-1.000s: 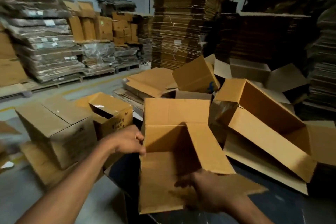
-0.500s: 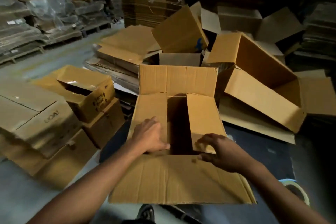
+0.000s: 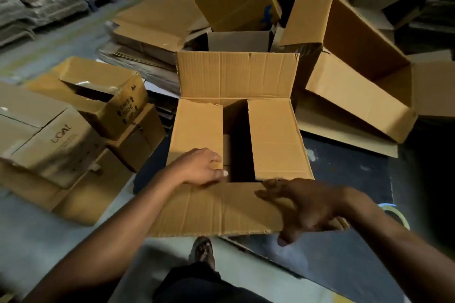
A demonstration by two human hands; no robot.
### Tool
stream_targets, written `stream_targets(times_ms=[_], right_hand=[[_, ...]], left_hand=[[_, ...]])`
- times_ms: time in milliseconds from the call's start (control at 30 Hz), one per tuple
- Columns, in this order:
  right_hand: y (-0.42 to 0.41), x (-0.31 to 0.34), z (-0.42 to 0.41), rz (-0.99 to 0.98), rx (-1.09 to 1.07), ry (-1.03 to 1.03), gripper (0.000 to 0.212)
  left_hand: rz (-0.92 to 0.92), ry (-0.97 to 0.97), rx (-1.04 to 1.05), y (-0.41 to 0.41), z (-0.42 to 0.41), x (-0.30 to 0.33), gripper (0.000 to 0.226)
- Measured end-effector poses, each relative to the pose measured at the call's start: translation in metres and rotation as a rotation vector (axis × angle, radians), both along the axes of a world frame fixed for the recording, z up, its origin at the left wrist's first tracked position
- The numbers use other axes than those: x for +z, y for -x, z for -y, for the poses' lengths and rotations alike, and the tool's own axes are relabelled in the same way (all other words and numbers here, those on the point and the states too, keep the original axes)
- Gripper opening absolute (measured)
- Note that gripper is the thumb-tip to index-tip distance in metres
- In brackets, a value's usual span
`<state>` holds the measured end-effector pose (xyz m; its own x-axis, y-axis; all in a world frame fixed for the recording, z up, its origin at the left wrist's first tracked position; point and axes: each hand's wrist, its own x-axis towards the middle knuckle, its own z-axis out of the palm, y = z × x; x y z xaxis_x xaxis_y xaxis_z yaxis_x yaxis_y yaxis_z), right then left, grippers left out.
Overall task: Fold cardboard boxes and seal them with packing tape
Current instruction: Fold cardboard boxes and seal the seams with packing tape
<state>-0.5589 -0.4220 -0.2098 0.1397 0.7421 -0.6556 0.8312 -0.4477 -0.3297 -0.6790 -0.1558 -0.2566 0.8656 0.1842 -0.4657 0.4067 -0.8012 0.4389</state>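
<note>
Warehouse floor (image 3: 61,248) is carrying our open cardboard box (image 3: 236,145), its two short flaps already lying inward. Our left hand (image 3: 199,167) is pressing one flat, uncurled; our right hand (image 3: 302,206) is hovering spread, released, over the near long flap (image 3: 216,211), which we judge needs folding next.

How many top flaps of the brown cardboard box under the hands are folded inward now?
2: the left short flap under the left hand, the right short flap. The far flap and near flap remain open.

Both forearms (image 3: 118,233) are bare, without sleeves; dark trousers (image 3: 197,285), and what looks like a dark sandal (image 3: 202,251).
</note>
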Motion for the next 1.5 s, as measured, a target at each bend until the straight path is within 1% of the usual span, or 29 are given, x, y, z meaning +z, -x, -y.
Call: stream_targets(times_ms=[33, 100, 133, 167, 233, 333, 400, 467, 500, 567, 600, 633, 700, 767, 833, 867, 900, 967, 1000, 1067, 1133, 1167, 1200, 1233, 1300, 1333, 1367, 1400, 1500], right_hand=[[-0.01, 0.014, -0.006, -0.092, -0.044, 0.024, 0.1], [-0.032, 0.038, -0.02, -0.305, -0.091, -0.013, 0.068], [-0.045, 0.047, -0.028, -0.352, -0.116, -0.064, 0.051], [-0.057, 0.053, -0.036, -0.359, -0.151, -0.115, 0.038], [-0.079, 0.059, -0.054, -0.27, -0.23, -0.206, 0.03], [-0.103, 0.047, -0.081, 0.026, -0.328, -0.309, 0.026], [-0.109, 0.028, -0.096, 0.18, -0.377, -0.333, 0.028], [-0.109, 0.005, -0.104, 0.205, -0.495, -0.351, 0.036], [-0.104, -0.009, -0.101, 0.238, -0.555, -0.364, 0.044], [-0.095, -0.039, -0.095, 0.394, -0.7, -0.338, 0.062], [-0.088, -0.052, -0.092, 0.43, -0.801, -0.313, 0.073], [-0.08, -0.065, -0.088, 0.415, -0.919, -0.296, 0.083], [-0.066, -0.082, -0.081, 0.375, -1.115, -0.291, 0.099], [-0.054, -0.09, -0.075, 0.403, -1.214, -0.306, 0.108], [-0.043, -0.09, -0.072, 0.425, -1.287, -0.302, 0.121], [-0.039, -0.09, -0.069, 0.429, -1.321, -0.285, 0.127], [-0.035, -0.091, -0.066, 0.436, -1.35, -0.265, 0.131], [-0.028, -0.09, -0.06, 0.445, -1.391, -0.24, 0.134], [-0.026, -0.09, -0.055, 0.445, -1.413, -0.246, 0.135], [-0.026, -0.09, -0.046, 0.451, -1.436, -0.29, 0.136], [-0.029, -0.091, -0.031, 0.426, -1.471, -0.33, 0.136], [-0.032, -0.091, -0.022, 0.384, -1.496, -0.357, 0.134], [-0.034, -0.091, -0.013, 0.323, -1.527, -0.39, 0.126], [-0.037, -0.092, -0.005, 0.249, -1.551, -0.428, 0.111], [-0.039, -0.091, 0.01, 0.084, -1.554, -0.529, 0.063], [-0.039, -0.092, 0.016, 0.015, -1.542, -0.576, 0.045], [-0.039, -0.091, 0.02, -0.024, -1.514, -0.605, 0.035], [-0.039, -0.087, 0.022, -0.045, -1.482, -0.625, 0.029], [-0.045, -0.086, 0.034, -0.044, -1.381, -0.645, 0.022]], left_hand=[[-0.043, 0.056, -0.086, 0.001, -0.004, 0.016, 0.041], [-0.085, 0.134, -0.171, 0.001, -0.011, 0.053, 0.043], [-0.067, 0.172, -0.181, 0.001, -0.014, 0.072, 0.042], [-0.029, 0.225, -0.183, 0.0, -0.019, 0.088, 0.04], [0.048, 0.307, -0.145, -0.006, -0.033, 0.108, 0.037], [0.168, 0.29, -0.038, -0.021, -0.063, 0.108, 0.052], [0.224, 0.268, -0.001, -0.033, -0.084, 0.098, 0.053], [0.225, 0.264, 0.012, -0.05, -0.104, 0.087, 0.053], [0.23, 0.268, 0.018, -0.055, -0.107, 0.083, 0.051], [0.242, 0.279, -0.016, -0.073, -0.115, 0.075, 0.045], [0.274, 0.272, -0.027, -0.086, -0.118, 0.071, 0.044], [0.327, 0.238, -0.031, -0.1, -0.12, 0.067, 0.046], [0.472, 0.048, -0.035, -0.13, -0.122, 0.059, 0.051], [0.69, -0.202, -0.112, -0.161, -0.119, 0.059, 0.057], [0.845, -0.339, -0.194, -0.191, -0.114, 0.066, 0.061], [0.849, -0.391, -0.202, -0.206, -0.112, 0.069, 0.066], [0.808, -0.446, -0.199, -0.221, -0.109, 0.072, 0.074], [0.641, -0.534, -0.223, -0.242, -0.103, 0.071, 0.087], [0.563, -0.53, -0.254, -0.247, -0.097, 0.067, 0.09], [0.496, -0.499, -0.286, -0.241, -0.087, 0.061, 0.089], [0.528, -0.534, -0.273, -0.218, -0.072, 0.058, 0.079], [0.556, -0.536, -0.257, -0.202, -0.062, 0.052, 0.073], [0.567, -0.51, -0.259, -0.184, -0.052, 0.043, 0.069], [0.542, -0.466, -0.286, -0.165, -0.042, 0.034, 0.066], [0.386, -0.377, -0.367, -0.131, -0.02, 0.006, 0.073], [0.298, -0.361, -0.407, -0.12, -0.009, -0.008, 0.082], [0.218, -0.36, -0.428, -0.111, 0.003, -0.024, 0.091], [0.175, -0.366, -0.432, -0.105, 0.012, -0.038, 0.1], [0.245, -0.415, -0.408, -0.098, 0.032, -0.055, 0.117]])
